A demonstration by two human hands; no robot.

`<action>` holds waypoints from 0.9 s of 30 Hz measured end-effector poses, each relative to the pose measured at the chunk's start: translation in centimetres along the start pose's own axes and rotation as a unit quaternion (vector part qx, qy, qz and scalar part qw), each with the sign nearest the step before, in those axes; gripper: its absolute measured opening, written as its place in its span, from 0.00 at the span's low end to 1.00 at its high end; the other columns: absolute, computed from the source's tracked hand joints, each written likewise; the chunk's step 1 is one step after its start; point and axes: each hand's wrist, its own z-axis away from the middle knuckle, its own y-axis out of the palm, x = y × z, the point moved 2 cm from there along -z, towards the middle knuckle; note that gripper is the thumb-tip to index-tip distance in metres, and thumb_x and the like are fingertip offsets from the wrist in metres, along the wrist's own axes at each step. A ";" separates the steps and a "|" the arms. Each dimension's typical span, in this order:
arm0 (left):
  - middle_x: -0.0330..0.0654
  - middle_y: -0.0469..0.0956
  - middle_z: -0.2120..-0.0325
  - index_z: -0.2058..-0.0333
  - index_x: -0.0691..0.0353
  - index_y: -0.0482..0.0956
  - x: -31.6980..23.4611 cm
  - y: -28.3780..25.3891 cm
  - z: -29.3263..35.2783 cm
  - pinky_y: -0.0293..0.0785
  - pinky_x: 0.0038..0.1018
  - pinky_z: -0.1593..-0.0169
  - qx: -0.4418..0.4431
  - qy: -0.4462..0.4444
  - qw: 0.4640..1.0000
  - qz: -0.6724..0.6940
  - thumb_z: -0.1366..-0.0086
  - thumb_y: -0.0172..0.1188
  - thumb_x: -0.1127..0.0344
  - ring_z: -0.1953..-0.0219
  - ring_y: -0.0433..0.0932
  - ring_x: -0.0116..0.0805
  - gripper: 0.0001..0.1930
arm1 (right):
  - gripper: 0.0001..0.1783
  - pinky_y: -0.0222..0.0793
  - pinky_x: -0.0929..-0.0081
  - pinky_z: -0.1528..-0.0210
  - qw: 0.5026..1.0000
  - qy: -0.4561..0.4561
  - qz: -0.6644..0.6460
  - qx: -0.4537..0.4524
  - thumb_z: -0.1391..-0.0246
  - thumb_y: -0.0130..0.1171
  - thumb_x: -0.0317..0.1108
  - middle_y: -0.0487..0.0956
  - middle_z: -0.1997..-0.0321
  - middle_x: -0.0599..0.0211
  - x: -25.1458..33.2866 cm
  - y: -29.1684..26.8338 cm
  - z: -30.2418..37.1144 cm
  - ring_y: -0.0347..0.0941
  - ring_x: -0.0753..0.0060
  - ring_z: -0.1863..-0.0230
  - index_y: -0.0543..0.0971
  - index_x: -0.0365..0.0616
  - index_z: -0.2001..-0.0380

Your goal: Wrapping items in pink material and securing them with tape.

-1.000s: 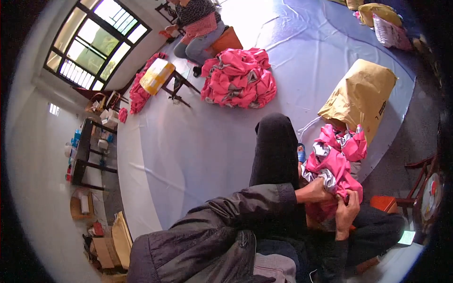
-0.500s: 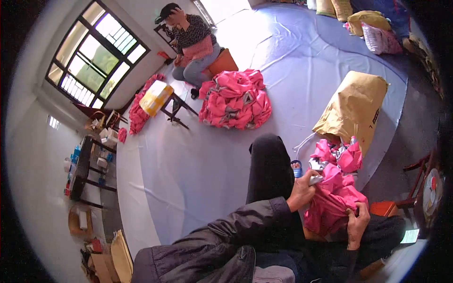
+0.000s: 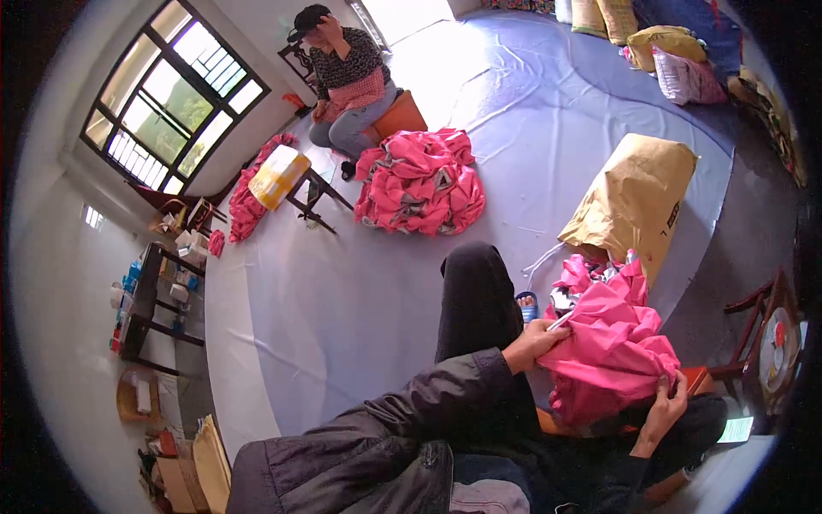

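Note:
A bright pink piece of cloth point(image 3: 612, 347) is stretched between my two hands over my lap. My left hand point(image 3: 533, 344) is closed on its left edge, and a slim whitish thing, too small to make out, sticks up from the fingers. At the lower right edge, my right hand point(image 3: 664, 409) pinches the cloth between thumb and fingers. Just beyond the cloth, more pink and grey fabric point(image 3: 582, 274) lies bunched at the mouth of a large brown paper sack point(image 3: 638, 188).
A big pink-and-grey fabric heap point(image 3: 419, 184) lies ahead on the pale floor sheet point(image 3: 342, 317). Behind it a person point(image 3: 351, 86) sits on an orange seat. A stool with a taped box point(image 3: 278, 177) stands left of the heap. Filled sacks point(image 3: 676, 64) line the far right.
My right hand has moved outward to the right, pulling the pink cloth wider and flatter. My left hand has shifted slightly left and down. The seated person's head has lifted slightly.

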 end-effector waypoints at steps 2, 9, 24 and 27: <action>0.38 0.81 0.64 0.58 0.65 0.80 -1.6 0.5 0.7 0.75 0.24 0.59 -0.005 -0.042 0.984 0.175 0.33 0.58 0.57 0.65 0.79 0.27 0.16 | 0.17 0.65 0.73 0.49 0.999 -0.015 0.033 -0.029 0.39 0.59 0.38 0.79 0.59 0.64 0.2 -0.3 0.0 0.71 0.70 0.57 0.77 0.33 0.56; 0.38 0.83 0.66 0.59 0.66 0.81 -1.3 0.3 0.1 0.75 0.26 0.62 -0.038 0.051 0.967 0.247 0.32 0.59 0.54 0.66 0.80 0.30 0.18 | 0.21 0.64 0.70 0.44 1.000 0.015 0.014 -0.011 0.37 0.58 0.41 0.79 0.54 0.58 -0.1 -1.5 -0.7 0.71 0.65 0.53 0.76 0.32 0.52; 0.39 0.83 0.67 0.57 0.67 0.81 -2.2 -1.5 0.4 0.75 0.28 0.59 -0.064 0.123 0.984 0.111 0.32 0.56 0.65 0.68 0.81 0.33 0.12 | 0.25 0.61 0.68 0.40 0.994 -0.018 0.079 -0.069 0.37 0.58 0.43 0.77 0.47 0.52 -2.1 -2.7 -1.1 0.70 0.61 0.47 0.75 0.30 0.48; 0.39 0.83 0.64 0.55 0.65 0.79 -2.3 -0.9 0.0 0.77 0.28 0.58 0.078 0.046 0.912 0.400 0.31 0.56 0.62 0.67 0.82 0.32 0.13 | 0.25 0.61 0.68 0.40 0.997 0.020 0.058 -0.049 0.37 0.58 0.43 0.76 0.46 0.52 -1.3 -2.4 -1.0 0.70 0.60 0.46 0.75 0.30 0.48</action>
